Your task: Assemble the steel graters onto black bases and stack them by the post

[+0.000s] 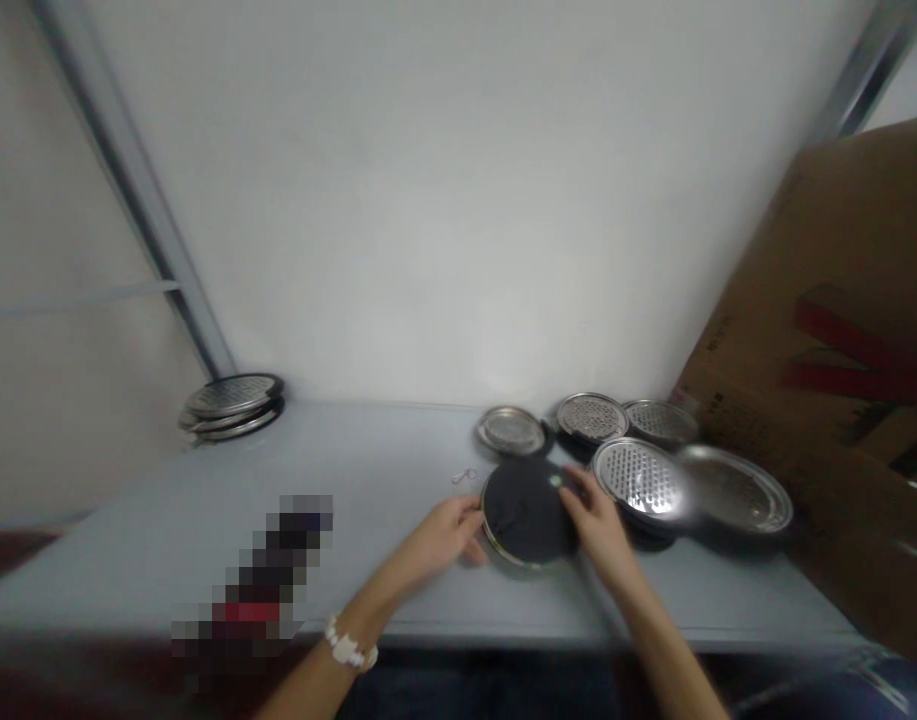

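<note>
A round black disc (524, 515) with a shiny metal rim is held between my two hands above the table, near its front edge. My left hand (450, 530) pinches the disc's left edge, with its lower fingers loose beneath. On the other side, my right hand (597, 520) grips the upper right edge, its fingers lying by a small pale spot on the black face. Close to my right hand lies a round metal grater (638, 477) with a dark base. A small metal hook or clip (464, 476) rests beside the disc; its exact kind is unclear.
Behind the disc sit a round metal plate (512, 430) and more round graters (591, 416). A blurred shiny metal dish (732, 490) lies at right, beside a large cardboard box (840, 380). Several stacked graters (233, 396) stand far left. A pixelated patch hides the left front.
</note>
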`<state>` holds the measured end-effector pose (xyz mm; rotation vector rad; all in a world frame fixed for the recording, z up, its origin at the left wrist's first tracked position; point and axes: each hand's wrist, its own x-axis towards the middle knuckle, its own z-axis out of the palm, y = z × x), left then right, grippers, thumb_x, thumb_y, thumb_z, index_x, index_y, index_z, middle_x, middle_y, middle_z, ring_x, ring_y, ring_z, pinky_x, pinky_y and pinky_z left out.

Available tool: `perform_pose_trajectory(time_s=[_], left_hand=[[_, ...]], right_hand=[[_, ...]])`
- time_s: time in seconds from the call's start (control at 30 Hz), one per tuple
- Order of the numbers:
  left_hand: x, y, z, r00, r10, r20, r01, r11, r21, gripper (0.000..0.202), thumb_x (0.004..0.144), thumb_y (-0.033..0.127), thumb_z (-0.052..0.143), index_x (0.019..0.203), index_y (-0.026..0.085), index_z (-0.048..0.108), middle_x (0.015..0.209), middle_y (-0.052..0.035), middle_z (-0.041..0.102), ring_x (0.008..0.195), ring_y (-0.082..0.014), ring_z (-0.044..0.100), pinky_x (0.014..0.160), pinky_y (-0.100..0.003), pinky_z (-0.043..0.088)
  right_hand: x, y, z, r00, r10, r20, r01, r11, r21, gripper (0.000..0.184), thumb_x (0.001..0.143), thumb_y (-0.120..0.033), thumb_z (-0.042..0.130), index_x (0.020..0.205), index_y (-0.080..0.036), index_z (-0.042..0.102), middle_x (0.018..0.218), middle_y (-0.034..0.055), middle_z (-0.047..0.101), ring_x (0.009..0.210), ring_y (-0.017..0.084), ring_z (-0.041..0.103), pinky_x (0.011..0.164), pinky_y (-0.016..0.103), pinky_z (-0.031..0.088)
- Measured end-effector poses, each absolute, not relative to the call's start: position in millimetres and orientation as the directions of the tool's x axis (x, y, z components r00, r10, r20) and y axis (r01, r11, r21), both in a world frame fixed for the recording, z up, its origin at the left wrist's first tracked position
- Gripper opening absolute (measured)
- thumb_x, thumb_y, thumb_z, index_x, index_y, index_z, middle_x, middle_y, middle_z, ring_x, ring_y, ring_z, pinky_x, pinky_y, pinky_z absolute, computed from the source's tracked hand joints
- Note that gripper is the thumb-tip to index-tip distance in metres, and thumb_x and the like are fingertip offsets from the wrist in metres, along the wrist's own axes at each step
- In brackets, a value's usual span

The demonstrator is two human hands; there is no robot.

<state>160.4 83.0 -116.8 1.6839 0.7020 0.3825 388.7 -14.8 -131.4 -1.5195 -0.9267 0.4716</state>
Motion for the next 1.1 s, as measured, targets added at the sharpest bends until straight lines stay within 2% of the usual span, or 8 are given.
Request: perform_pose_trajectory(time_s=[0.07,0.13,0.27,0.4,0.57,0.77,0.93,1.1], left_hand=[[158.0,85.4,-116.6,0.739,0.663,-0.124,0.418,-0.307,0.855,0.037,0.096,0.038,0.043,0.089,0.013,0.069,0.081,-0.0103,0.074,0.062,-0.0194,0.068,0.068,-0.033,0.055],[156.3,87.0,-116.5,0.699,0.715,-0.029,0.524,-0.483,0.702,0.036,0.097,0.031,0.042,0.087,0.014,0.072,0.084,-0.0107,0.076,0.074,-0.0227,0.071,0.078,-0.036,0.055],[155.1,89.3,-123.7,0.668,0.702,0.247,0.600,-0.705,0.379,0.043,0.095,0.014,0.041,0.134,0.013,0.060,0.141,-0.0153,0.062,0.129,-0.0283,0.057,0.109,-0.043,0.043],[152.7,92.0,-130.9,0.748,0.638,0.184,0.607,-0.769,0.198,0.050,0.096,0.011,0.039,0.145,0.014,0.051,0.156,-0.0137,0.048,0.142,-0.0309,0.045,0.112,-0.048,0.042],[151.2,99.6,-124.7,0.739,0.649,0.181,0.617,-0.759,0.207,0.042,0.100,0.013,0.033,0.127,0.009,0.065,0.132,-0.0185,0.067,0.123,-0.0295,0.061,0.108,-0.045,0.045],[151.9,111.8,-133.9,0.703,0.684,0.195,0.639,-0.728,0.249,0.062,0.085,-0.005,0.035,0.143,0.012,0.052,0.150,-0.0171,0.053,0.139,-0.0277,0.049,0.113,-0.044,0.039],[148.2,110.5,-128.0,0.656,0.741,0.146,0.690,-0.667,0.282,0.029,0.096,0.009,0.043,0.103,0.016,0.069,0.109,-0.0141,0.073,0.105,-0.0260,0.067,0.096,-0.036,0.046],[143.5,105.9,-115.3,0.545,0.816,0.191,0.783,-0.577,0.231,0.015,0.097,0.026,0.054,0.102,0.016,0.064,0.107,-0.0122,0.068,0.101,-0.0268,0.063,0.085,-0.034,0.046]], right_hand=[[395.1,-13.1,-139.5,0.590,0.782,0.200,0.321,0.000,-0.947,0.051,0.078,-0.048,0.064,0.117,-0.017,0.071,0.120,0.0138,0.074,0.110,0.033,0.068,0.103,0.049,0.049],[398.0,-11.2,-145.9,0.573,0.798,0.185,0.331,-0.019,-0.943,0.047,0.077,-0.045,0.064,0.113,-0.017,0.074,0.114,0.0136,0.076,0.104,0.033,0.070,0.100,0.050,0.051],[392.6,-7.0,-152.8,0.496,0.846,0.194,0.353,0.008,-0.936,0.040,0.078,-0.041,0.061,0.107,-0.019,0.077,0.112,0.0117,0.077,0.108,0.031,0.070,0.103,0.049,0.050],[382.1,-4.4,-156.6,0.417,0.880,0.228,0.388,0.054,-0.920,0.038,0.080,-0.037,0.059,0.110,-0.020,0.076,0.114,0.0103,0.077,0.111,0.028,0.070,0.105,0.047,0.049],[375.8,-6.1,-160.0,0.409,0.872,0.269,0.445,0.066,-0.893,0.038,0.080,-0.035,0.064,0.113,-0.019,0.073,0.117,0.0124,0.075,0.109,0.030,0.070,0.105,0.051,0.049],[370.2,-11.4,-153.4,0.330,0.902,0.277,0.466,0.099,-0.879,0.039,0.089,-0.030,0.054,0.125,-0.021,0.067,0.117,0.0091,0.076,0.115,0.026,0.068,0.110,0.050,0.045],[371.7,-16.0,-137.9,0.378,0.876,0.299,0.475,0.094,-0.875,0.038,0.089,-0.035,0.055,0.122,-0.020,0.067,0.121,0.0126,0.074,0.113,0.028,0.069,0.105,0.051,0.049],[372.6,-21.4,-121.0,0.421,0.840,0.343,0.472,0.121,-0.874,0.036,0.088,-0.041,0.057,0.114,-0.019,0.069,0.115,0.0139,0.075,0.106,0.028,0.071,0.095,0.048,0.055]])
